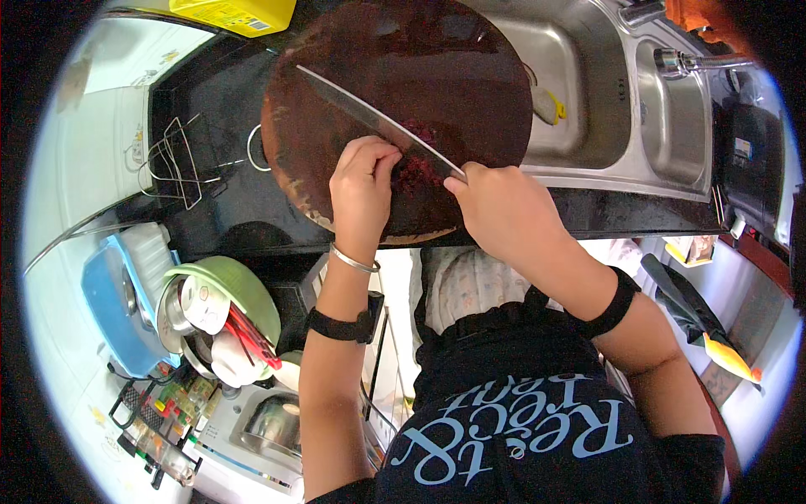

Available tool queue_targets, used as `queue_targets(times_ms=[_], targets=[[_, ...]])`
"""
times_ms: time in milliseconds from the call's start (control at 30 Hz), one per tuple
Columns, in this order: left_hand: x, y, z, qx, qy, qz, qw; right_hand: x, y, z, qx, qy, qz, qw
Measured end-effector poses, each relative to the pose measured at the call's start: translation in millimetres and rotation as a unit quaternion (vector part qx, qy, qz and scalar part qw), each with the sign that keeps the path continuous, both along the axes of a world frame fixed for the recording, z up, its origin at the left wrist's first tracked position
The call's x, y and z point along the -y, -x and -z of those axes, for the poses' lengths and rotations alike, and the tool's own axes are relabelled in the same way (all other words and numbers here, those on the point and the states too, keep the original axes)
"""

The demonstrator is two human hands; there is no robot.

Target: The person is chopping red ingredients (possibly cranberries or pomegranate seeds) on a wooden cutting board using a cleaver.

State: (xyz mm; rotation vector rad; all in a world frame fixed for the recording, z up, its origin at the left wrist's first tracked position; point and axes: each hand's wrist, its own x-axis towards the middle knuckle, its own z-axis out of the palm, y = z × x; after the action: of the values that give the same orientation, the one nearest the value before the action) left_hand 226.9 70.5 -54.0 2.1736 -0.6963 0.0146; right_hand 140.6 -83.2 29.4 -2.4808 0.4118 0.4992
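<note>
My right hand (497, 201) is closed round the handle end of a large kitchen knife (378, 120), whose blade slants up and left across a round dark cutting board (352, 38). Under the blade and just below it lies a small heap of finely cut dark red food (422, 173). Its kind cannot be told. Beside the heap, close to the blade's lower side, my left hand (365, 170) has its fingertips bunched together. Whether they pinch a piece of food is hidden.
A steel double sink (592, 126) adjoins the board on the right, with a tap head (674, 63) above it. On the left stand a wire rack (179, 167) and a yellow container (245, 12). A green basin (252, 296), bowls and a blue tray (113, 302) are at lower left.
</note>
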Motion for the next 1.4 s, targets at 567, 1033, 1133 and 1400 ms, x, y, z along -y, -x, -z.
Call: queue_targets(times_ms=[567, 1033, 1133, 1400], targets=[[-9, 6, 2, -0.104, 0.031, -0.053, 0.993, -1, 3, -5, 0.004, 0.011, 0.021, 1.0], [-3, 4, -1, -0.019, -0.018, 0.017, 1.0, -9, -2, 15, 0.002, 0.001, 0.041, 0.999], [-13, 4, -3, -0.054, 0.005, -0.023, 0.998, -1, -1, 6, -0.023, -0.013, 0.031, 0.999], [-6, 17, -16, -0.104, -0.015, -0.018, 0.994, -6, 7, 3, -0.028, 0.009, 0.005, 1.0]])
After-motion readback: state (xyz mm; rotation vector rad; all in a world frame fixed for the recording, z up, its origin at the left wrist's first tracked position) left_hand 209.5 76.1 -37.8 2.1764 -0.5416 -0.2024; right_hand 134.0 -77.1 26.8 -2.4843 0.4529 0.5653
